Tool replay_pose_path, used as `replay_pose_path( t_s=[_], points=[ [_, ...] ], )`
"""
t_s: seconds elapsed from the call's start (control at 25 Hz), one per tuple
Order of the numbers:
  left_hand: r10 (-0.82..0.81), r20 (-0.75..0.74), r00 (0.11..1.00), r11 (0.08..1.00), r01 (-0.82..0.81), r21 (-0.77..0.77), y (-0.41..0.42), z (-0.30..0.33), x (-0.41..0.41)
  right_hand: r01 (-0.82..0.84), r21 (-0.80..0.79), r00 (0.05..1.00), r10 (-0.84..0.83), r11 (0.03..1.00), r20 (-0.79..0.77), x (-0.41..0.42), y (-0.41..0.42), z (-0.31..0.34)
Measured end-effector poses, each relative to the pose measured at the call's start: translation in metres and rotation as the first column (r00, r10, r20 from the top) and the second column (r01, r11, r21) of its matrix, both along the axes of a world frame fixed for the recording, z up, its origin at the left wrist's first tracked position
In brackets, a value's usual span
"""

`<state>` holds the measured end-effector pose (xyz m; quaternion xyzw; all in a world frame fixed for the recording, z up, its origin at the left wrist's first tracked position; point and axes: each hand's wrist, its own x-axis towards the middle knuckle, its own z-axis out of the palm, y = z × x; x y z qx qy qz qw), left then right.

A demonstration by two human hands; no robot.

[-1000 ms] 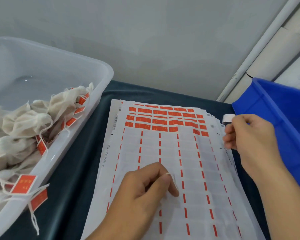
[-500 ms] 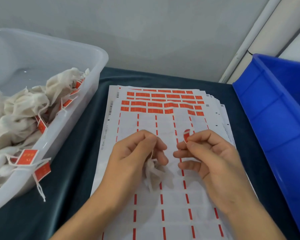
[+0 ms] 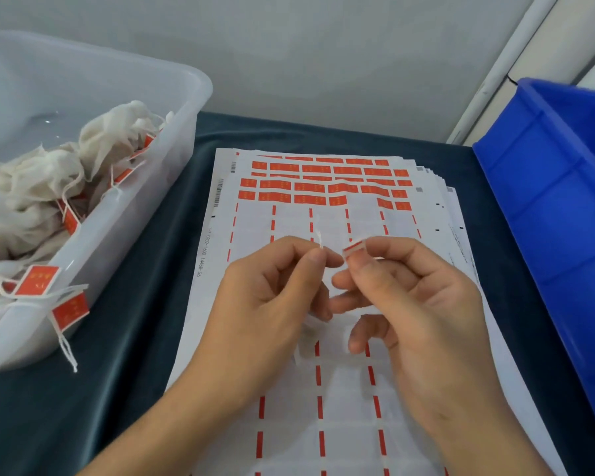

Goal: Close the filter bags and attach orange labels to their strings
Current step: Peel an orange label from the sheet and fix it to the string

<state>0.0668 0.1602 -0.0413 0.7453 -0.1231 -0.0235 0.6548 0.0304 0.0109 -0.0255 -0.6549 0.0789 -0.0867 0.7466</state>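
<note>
Both hands have lifted a little off the sheets since half a second ago, and the string end now stands clear above the left fingers, while the label has come closer to it.

From the head camera, the left hand [image 3: 272, 297] pinches a thin white string [image 3: 319, 239] between thumb and forefinger, its short end poking upward. A blurred white filter bag [image 3: 304, 333] hangs under that hand, mostly hidden by the fingers. The right hand [image 3: 406, 297] pinches a small orange label [image 3: 352, 248] between thumb and forefinger, just right of the string end; whether label and string touch cannot be told. The other right fingers are loosely curled below.

Under the hands lies a stack of label sheets [image 3: 340, 389] on a dark teal cloth [image 3: 128, 355]. Orange labels remain only in the far rows of the top sheet; nearer rows are peeled, leaving orange dashes between the blank cells.

At the left stands a clear plastic bin [image 3: 172, 108] holding a heap of finished bags [image 3: 31, 187], white and crumpled, with orange labels on their strings. Two labelled strings hang over the bin's near rim. At the right edge stands a blue crate [image 3: 547, 201]; its inside is not visible. A grey wall runs along the far side.
</note>
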Motion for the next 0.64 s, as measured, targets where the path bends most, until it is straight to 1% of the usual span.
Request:
replay_pose_path(
  t_s=[0.08,0.28,0.4,0.52,0.64],
  points=[
    [0.003,0.057,0.998,0.998,-0.006,0.055,-0.0022,-0.001,-0.0029,-0.021,-0.018,1.0,0.021,1.0,0.001,0.0001,0.0007,-0.0021],
    [-0.043,0.143,0.989,0.986,0.019,0.168,-0.0017,-0.0015,-0.0064,0.0,-0.05,1.0,0.0,0.999,-0.004,0.0021,0.0004,-0.007],
    [-0.061,0.133,0.989,0.985,0.038,0.167,-0.0014,-0.0009,-0.0068,-0.003,-0.059,1.0,0.002,0.998,-0.012,0.0028,-0.0003,-0.007],
    [-0.095,0.127,0.987,0.982,0.072,0.177,0.0008,-0.0015,-0.0058,0.011,-0.104,1.0,-0.01,0.994,0.008,0.0026,-0.0002,-0.0051],
    [-0.161,0.08,0.984,0.98,0.15,0.129,0.0043,0.0003,-0.0037,0.039,-0.221,0.998,-0.025,0.975,0.065,0.0007,-0.0025,-0.0052]
  ],
)
